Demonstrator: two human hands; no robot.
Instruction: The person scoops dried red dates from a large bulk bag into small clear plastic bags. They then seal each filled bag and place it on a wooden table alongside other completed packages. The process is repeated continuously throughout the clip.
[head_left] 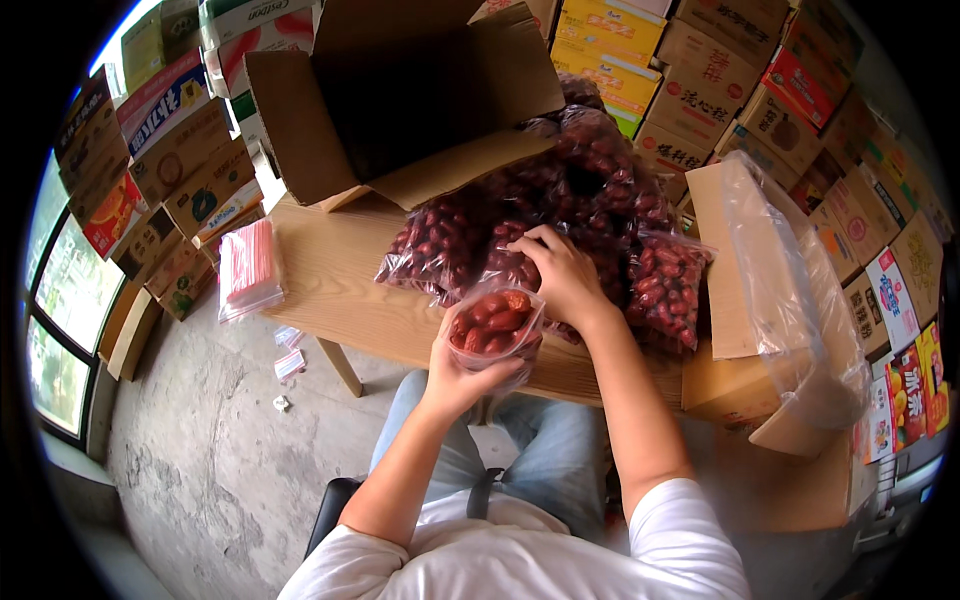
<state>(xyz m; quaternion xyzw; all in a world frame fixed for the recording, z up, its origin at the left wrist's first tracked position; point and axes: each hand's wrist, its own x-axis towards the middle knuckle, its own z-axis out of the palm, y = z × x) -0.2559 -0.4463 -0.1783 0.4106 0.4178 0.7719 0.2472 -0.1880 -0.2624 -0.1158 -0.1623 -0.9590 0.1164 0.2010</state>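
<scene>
Dates fill the scene in the head view: a big clear sack of red dates [580, 190] slumps across the wooden table [330, 290], and the right hand [562, 272] rests on its near edge with fingers curled down into the fruit, gathering or pinching a few; exactly how many it grips cannot be told. The left hand [455, 372] holds a small clear bag [497, 325] at the table's front edge, just below the right hand, fingers wrapped around its lower body and the mouth held open upward. That bag is partly full of dates.

The small bag looks soft and thin, so it probably sags and slips unless cupped from beneath, as the left hand does. The dates seem light singly, firm, a little wrinkled and not fragile. Another filled small bag [665, 285] leans against the sack's right side. A stack of empty zip bags [248, 268] lies at the table's left end, an open cardboard box [400, 95] stands behind, and a plastic-lined carton [770, 290] sits to the right.
</scene>
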